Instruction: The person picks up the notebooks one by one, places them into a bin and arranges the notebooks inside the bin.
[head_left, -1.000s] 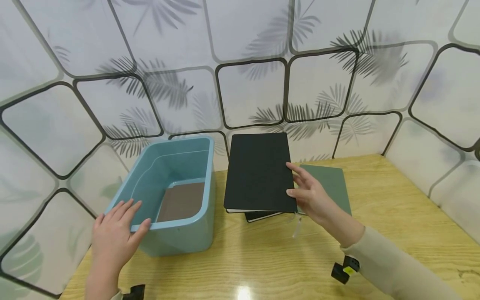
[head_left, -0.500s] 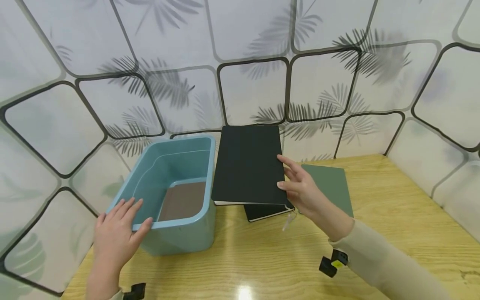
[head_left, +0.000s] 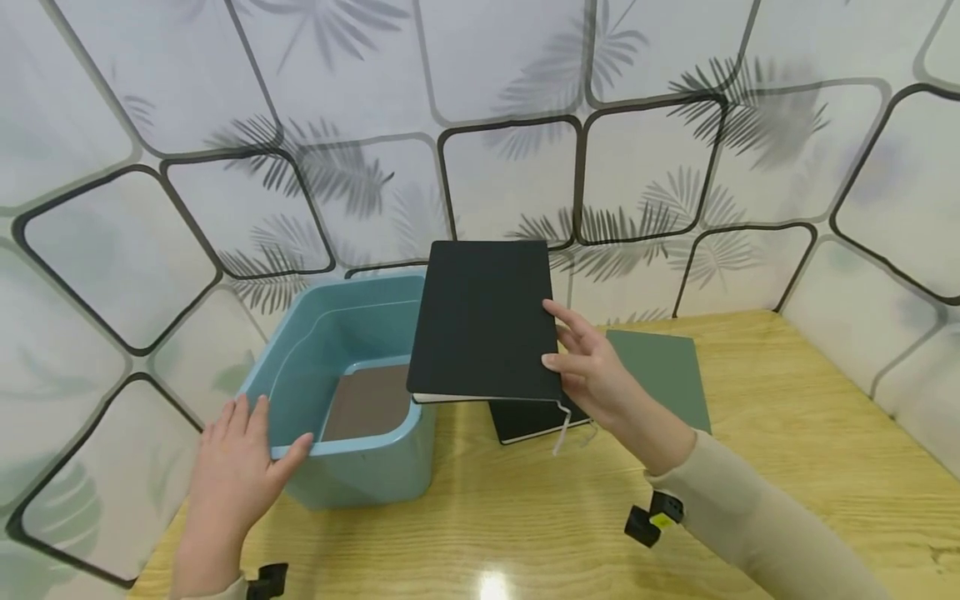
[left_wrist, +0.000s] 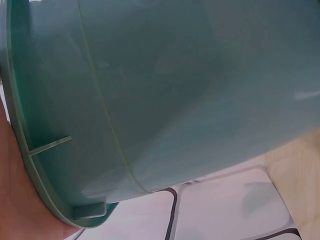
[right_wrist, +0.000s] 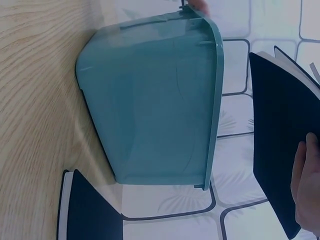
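My right hand (head_left: 600, 379) pinches a black notebook (head_left: 483, 321) by its right edge, thumb on top and fingers partly hidden beneath. The notebook is held in the air, its left part over the right rim of a blue plastic bin (head_left: 367, 475). A white ribbon hangs from its lower corner. In the right wrist view the notebook (right_wrist: 280, 135) stands apart from the bin (right_wrist: 155, 105). My left hand (head_left: 236, 471) rests on the bin's near left corner, fingers extended over the rim. A flat brown rectangle (head_left: 367, 404) lies on the bin floor.
A second black notebook (head_left: 525, 419) lies on the wooden table (head_left: 480, 533), partly under the held one. Right of it is a green notebook (head_left: 663, 375), partly behind my right hand. A patterned curtain (head_left: 510, 179) stands behind the table.
My right hand has carried the black notebook left and slightly up, from over the table to over the bin's right rim. The left hand stays on the bin.
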